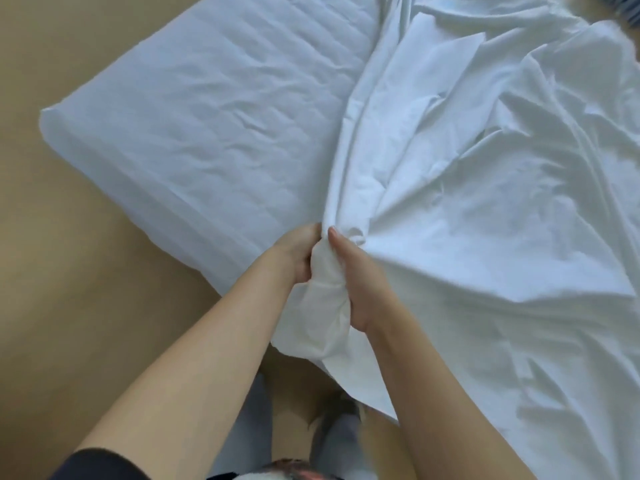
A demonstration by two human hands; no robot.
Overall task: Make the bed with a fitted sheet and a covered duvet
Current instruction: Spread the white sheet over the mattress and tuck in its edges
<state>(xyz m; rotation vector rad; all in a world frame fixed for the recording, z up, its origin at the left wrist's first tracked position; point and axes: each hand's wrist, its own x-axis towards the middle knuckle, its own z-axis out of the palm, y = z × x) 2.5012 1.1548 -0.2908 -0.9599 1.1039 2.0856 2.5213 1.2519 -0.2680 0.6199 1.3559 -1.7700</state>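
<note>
STEP: gathering the sheet (485, 220) at the near edge of the bed | HANDS: left hand (298, 254) and right hand (356, 282) both curled tight round one bunched wad of it | WHERE: rumpled over the right half of the mattress (207, 116), left half uncovered | HANDLING: likely light, soft, limp; best taken at hem or corner.

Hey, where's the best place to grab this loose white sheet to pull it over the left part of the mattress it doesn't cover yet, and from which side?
Probably its long folded edge, reached from the left over the mattress. That edge lies free up the bed's middle, while the left hand and right hand grip only the bunched near end, which gathers the sheet.
</note>
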